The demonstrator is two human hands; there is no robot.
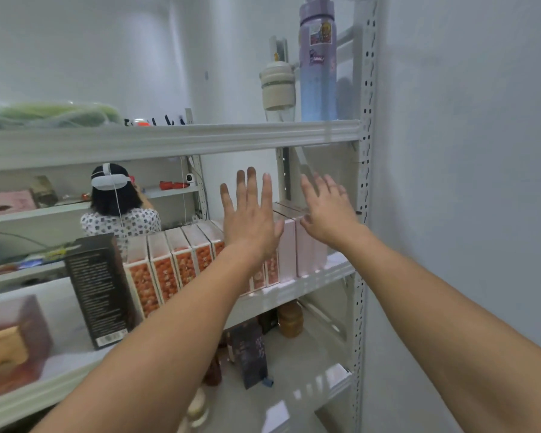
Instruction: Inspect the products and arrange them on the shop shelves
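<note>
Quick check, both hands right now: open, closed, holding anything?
Left hand: open, fingers spread, holding nothing, raised in front of the orange-printed boxes.
Right hand: open, fingers spread, holding nothing, by the pink boxes.

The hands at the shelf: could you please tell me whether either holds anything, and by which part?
Nothing is held: the left hand and the right hand are both open, fingers spread, before the pink boxes.
</note>
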